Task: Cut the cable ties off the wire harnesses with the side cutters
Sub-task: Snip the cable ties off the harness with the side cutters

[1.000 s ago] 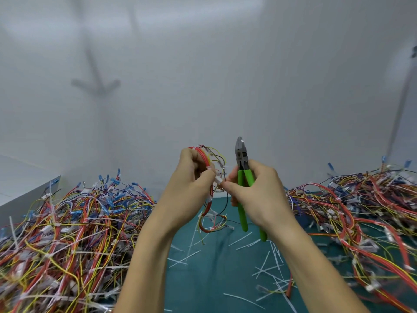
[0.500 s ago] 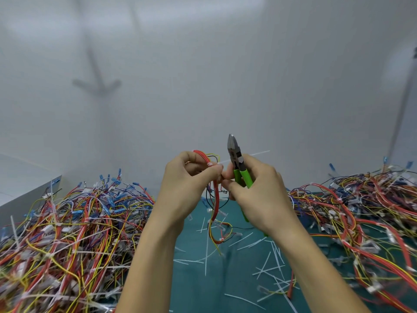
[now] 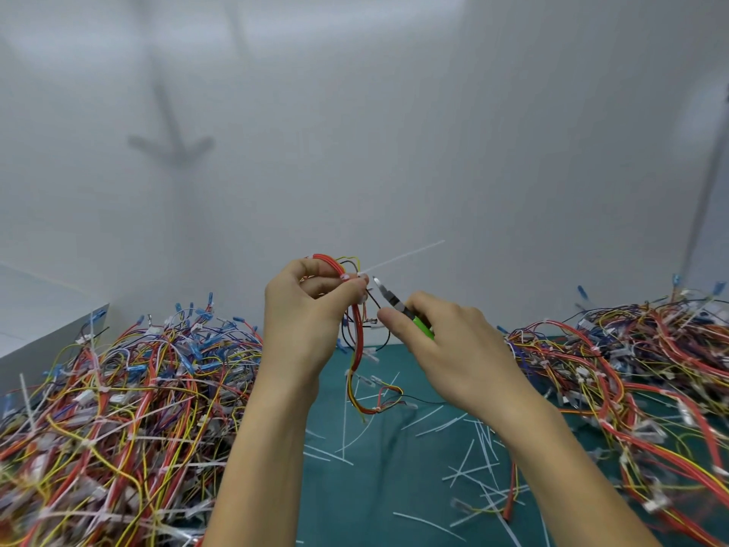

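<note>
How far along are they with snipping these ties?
Done: many cut ties litter the green mat. In hand: the left hand holds one harness, its white tie sticking out, while the right hand holds the cutters beside it. Left: big wire piles on both sides, the left pile plainly still tied.

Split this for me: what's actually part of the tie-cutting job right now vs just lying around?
In the job:
- left hand gripping the wire harness
- white cable tie sticking out of it
- side cutters held in the right hand

Lying about:
- left heap of harnesses
- right heap of harnesses
- tie offcuts on the green mat
- grey box, far left
</note>
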A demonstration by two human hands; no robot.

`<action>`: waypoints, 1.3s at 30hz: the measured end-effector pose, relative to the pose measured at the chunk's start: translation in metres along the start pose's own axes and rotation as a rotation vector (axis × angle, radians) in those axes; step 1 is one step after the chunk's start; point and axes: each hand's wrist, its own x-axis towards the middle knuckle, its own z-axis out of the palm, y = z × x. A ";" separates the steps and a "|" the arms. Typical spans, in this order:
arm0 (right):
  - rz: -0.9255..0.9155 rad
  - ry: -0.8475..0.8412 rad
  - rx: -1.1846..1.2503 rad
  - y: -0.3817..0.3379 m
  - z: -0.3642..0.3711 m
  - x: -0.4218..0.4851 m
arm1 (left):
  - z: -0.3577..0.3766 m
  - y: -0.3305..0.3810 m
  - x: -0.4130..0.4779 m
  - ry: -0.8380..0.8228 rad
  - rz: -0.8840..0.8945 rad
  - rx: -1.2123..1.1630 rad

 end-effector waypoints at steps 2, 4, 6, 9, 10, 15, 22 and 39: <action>-0.009 -0.010 0.020 -0.001 0.000 0.000 | 0.002 0.000 0.000 -0.005 0.006 0.007; -0.020 0.000 0.039 -0.003 -0.001 0.000 | 0.003 0.000 -0.001 -0.004 0.013 0.005; -0.021 0.010 0.045 -0.003 -0.001 0.000 | 0.005 0.000 -0.001 -0.009 0.025 0.009; -0.015 0.019 0.032 -0.003 -0.002 0.000 | 0.005 0.001 -0.002 -0.023 0.040 0.000; -0.014 0.027 0.026 -0.003 -0.003 0.000 | 0.006 0.001 -0.002 -0.025 0.043 -0.001; -0.010 0.050 0.007 -0.003 -0.004 0.000 | 0.007 0.000 -0.002 -0.033 0.066 0.016; -0.014 0.053 0.002 -0.004 -0.005 -0.001 | 0.008 0.000 -0.003 -0.036 0.112 0.057; -0.020 0.024 0.103 -0.005 -0.004 0.001 | 0.006 0.000 -0.003 -0.033 0.198 0.178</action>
